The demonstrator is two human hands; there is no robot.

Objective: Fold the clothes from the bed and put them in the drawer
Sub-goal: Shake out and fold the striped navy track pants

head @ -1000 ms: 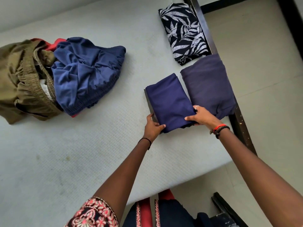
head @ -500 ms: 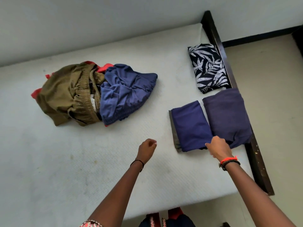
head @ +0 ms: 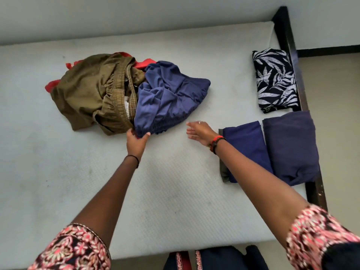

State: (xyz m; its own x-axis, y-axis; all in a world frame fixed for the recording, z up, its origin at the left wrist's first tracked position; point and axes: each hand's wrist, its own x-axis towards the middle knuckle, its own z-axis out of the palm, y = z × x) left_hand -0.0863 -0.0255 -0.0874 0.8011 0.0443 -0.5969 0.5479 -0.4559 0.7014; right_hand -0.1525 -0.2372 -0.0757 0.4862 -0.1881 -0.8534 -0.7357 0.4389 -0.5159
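Blue garment (head: 171, 98) lay crumpled on the bed (head: 175, 191); your left hand (head: 137, 142) pinched its near edge, while your right hand (head: 198, 131) hovered beside it, fingers spread, holding nothing.

both arms (head: 109, 191) reach forward, bare below patterned sleeves (head: 74, 248). the left hand (head: 137, 142) pinches the hem of a blue garment (head: 167, 100) between thumb and fingers. the right hand (head: 200, 131) is held flat with fingers straight and spread, gripping nothing; 2 bands (head: 216, 142) circle its wrist
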